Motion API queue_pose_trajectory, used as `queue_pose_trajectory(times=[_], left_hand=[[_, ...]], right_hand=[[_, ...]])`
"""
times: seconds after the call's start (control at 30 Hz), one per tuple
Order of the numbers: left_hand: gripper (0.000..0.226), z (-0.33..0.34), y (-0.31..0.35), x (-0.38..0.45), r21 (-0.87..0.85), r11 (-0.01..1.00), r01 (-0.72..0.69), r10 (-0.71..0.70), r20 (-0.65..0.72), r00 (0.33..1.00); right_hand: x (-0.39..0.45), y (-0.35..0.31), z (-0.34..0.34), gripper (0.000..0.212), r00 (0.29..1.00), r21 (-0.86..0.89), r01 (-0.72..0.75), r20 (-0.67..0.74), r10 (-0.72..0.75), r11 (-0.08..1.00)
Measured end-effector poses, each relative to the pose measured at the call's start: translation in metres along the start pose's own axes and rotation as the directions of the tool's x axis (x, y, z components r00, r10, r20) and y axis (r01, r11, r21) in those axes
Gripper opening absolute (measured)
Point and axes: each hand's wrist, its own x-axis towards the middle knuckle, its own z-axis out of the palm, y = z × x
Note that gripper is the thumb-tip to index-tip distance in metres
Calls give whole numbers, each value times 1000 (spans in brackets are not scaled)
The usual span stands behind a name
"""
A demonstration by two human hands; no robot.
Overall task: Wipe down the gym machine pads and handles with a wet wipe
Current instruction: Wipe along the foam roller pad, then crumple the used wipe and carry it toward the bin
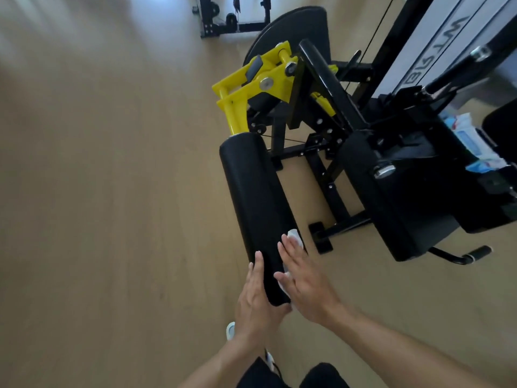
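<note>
Both hands sit low in the middle of the frame, at the near end of the long black roller pad (257, 208). That pad runs from the lower middle up toward the yellow arm (251, 88) in the upper middle.

One hand, the left hand (257, 301), lies flat along the left side of the pad, and its fingers look straight. It holds the pad steady. On the other side, the right hand (305, 278) is spread wide and presses the wet wipe (295, 238) flat onto the pad's right side. It does not pinch the wipe. White bits of wipe peek out past the fingertips and under the palm.

This looks like the wiping step, near the pad's close end. To do it well, I think the right hand should keep its fingers flat and push firmly, so the whole wipe touches the pad. Long strokes up toward the yellow arm would likely clean best. The pad is round and may turn, so the left hand should keep bracing it. The wipe could bunch up or slip out, so go slowly.

More wipes seem to be in the blue and white wipe pack (470, 138) at the right edge. Below it, at the lower right, is a black handle (475, 253), not yet wiped as far as I can judge.
</note>
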Motion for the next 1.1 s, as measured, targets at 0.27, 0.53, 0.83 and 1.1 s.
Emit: queue_pose_trajectory(times=[0.27,0.53,0.83,1.1], left_hand=[[103,25,23,-44,-99,991,91,-102,-116,988],[77,70,65,-126,-158,964,214,-209,50,977],[9,121,140,-179,-300,917,262,-145,362,921],[17,185,202,-204,-119,992,51,27,579,815]], right_hand=[[-68,12,29,43,960,340,-122,-198,198,932],[-154,16,22,21,854,770,-215,-150,499,600],[-263,50,-12,21,767,908,-167,-125,629,383],[-354,102,-18,22,583,966,-99,-138,801,239]])
